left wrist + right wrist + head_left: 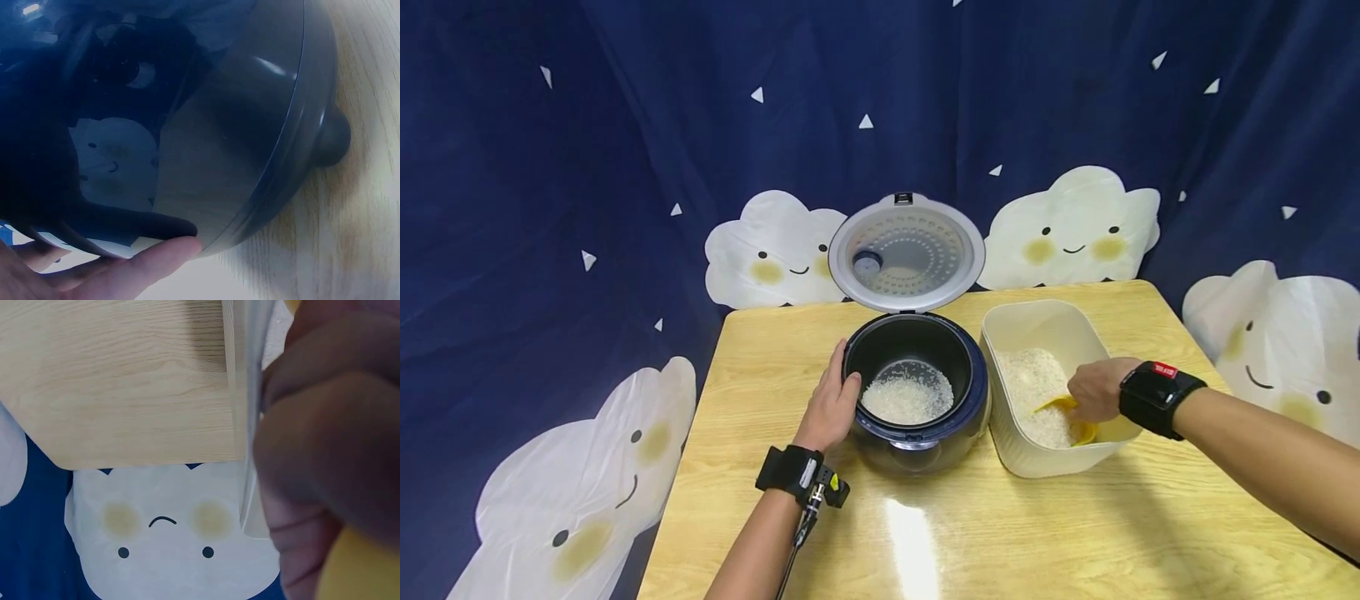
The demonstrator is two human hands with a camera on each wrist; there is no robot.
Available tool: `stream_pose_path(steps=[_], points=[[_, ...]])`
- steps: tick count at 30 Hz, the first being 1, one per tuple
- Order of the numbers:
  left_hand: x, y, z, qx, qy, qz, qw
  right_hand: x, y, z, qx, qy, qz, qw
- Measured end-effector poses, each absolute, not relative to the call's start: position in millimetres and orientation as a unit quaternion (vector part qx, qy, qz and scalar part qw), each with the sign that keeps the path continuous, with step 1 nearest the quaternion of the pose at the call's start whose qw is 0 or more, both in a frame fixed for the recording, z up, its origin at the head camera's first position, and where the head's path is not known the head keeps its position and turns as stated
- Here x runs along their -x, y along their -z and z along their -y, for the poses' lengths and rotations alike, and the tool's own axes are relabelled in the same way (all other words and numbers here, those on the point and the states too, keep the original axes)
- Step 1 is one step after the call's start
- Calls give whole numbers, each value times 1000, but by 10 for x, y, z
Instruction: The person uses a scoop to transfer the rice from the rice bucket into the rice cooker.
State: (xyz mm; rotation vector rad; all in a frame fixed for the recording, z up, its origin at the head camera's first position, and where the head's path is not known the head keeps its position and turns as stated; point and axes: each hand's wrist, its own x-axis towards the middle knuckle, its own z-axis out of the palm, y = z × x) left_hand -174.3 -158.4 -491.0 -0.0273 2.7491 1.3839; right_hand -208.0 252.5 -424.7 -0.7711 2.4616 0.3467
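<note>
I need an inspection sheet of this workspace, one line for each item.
Surface: wooden table, glossy, with a light glare.
Job's things: rice cooker, lid open, some rice inside; cream container of rice beside it; yellow scoop in the container.
Clutter: nothing seen.
Grips: left hand rests on the cooker's side; right hand holds the scoop.
Cables: a cable hangs from the left wrist device.
Surroundings: dark blue curtain with cloud faces.

No text, brand or number can be read in any view. The red tag on the black wristband, at the right of the head view, bears white marks too small to make out. The small dark label at the top edge of the rice cooker lid, upper centre, is equally illegible.
</note>
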Motion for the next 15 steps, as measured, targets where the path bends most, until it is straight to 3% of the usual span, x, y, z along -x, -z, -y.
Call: stream_pose_path(steps=[15], points=[[1698, 4887, 1594, 8, -443, -896, 31, 2023, 4305, -2512, 265, -86, -910, 307]])
